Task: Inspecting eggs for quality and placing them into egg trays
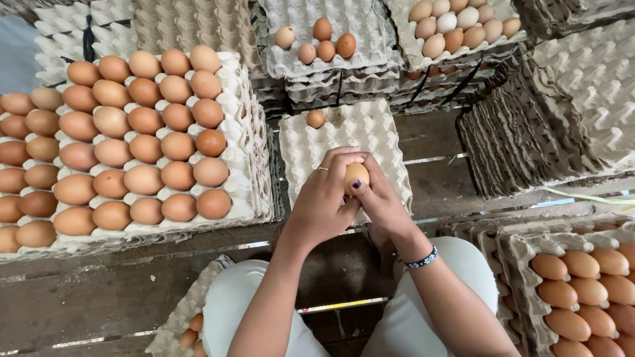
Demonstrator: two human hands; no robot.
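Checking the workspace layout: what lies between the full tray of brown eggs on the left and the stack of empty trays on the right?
In the head view, a near-empty tray holding one egg.

Smooth matt egg [356, 174]; rough grey paper-pulp tray [383, 142]; worn planks [99, 297], probably wood, with dull grain

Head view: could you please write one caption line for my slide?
Both hands, left hand and right hand, hold one brown egg above a nearly empty tray.

left hand [322, 198], right hand [378, 198], fingers curled, touching
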